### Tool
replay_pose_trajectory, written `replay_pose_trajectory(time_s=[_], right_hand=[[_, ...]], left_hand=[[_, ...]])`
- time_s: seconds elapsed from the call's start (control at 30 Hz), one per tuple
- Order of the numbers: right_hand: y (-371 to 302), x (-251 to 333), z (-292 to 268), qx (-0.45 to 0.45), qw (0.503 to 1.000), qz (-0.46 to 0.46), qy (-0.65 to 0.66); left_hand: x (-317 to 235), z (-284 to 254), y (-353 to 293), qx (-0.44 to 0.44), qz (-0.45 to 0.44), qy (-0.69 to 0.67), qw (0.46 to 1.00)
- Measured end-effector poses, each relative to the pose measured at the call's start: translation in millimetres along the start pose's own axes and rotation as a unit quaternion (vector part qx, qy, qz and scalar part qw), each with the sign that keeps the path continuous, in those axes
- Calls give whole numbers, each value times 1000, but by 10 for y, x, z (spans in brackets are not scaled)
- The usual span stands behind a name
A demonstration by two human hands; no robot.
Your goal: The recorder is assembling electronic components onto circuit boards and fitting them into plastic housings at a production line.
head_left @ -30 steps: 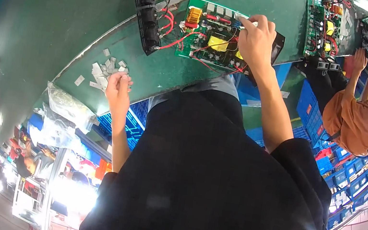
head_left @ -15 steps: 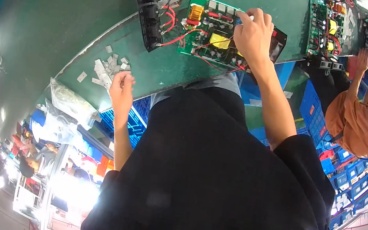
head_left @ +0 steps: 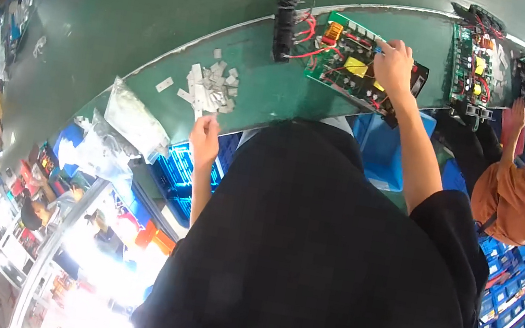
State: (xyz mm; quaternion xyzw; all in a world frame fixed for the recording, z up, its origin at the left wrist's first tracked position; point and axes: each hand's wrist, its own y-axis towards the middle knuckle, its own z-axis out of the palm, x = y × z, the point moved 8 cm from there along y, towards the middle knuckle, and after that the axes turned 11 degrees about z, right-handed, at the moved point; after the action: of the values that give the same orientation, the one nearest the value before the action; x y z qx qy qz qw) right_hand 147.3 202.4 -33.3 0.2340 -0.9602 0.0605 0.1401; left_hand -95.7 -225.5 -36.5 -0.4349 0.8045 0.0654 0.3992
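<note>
My left hand (head_left: 205,139) is at the near edge of a loose pile of small flat pale-grey pieces (head_left: 209,91). Its fingers are pinched together, with a pale sliver by the tips; whether they hold it is unclear. My right hand (head_left: 394,68) reaches over a green circuit board (head_left: 323,70), fingers curled down at its far edge, where pale rectangles sit in a row. What those fingertips grip is hidden. The board carries a copper coil (head_left: 333,32) and a yellow-wrapped transformer (head_left: 356,66). Red wires join it to a black block (head_left: 285,27) on its left.
A second circuit board (head_left: 471,67) lies farther right, near a co-worker in an orange shirt (head_left: 520,204). Clear plastic bags (head_left: 135,118) hang over the bench's left end. A blue bin (head_left: 377,145) stands below the front edge, by my right forearm.
The view has shifted, so the bench things appear farther right. My left hand stays by the pile, its fingers now closer together. My right hand remains at the board's far edge.
</note>
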Motion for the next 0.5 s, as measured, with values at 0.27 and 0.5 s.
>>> replay_pose_trajectory(time_s=[0.27,0.5], right_hand=[[83,-134,72,-22,998,5,-59],[-30,-241,-383,-98,987,82,-103]], left_hand=[[787,-628,-315,5,3,40,999],[1452,-1034,-877,-76,-50,80,993]])
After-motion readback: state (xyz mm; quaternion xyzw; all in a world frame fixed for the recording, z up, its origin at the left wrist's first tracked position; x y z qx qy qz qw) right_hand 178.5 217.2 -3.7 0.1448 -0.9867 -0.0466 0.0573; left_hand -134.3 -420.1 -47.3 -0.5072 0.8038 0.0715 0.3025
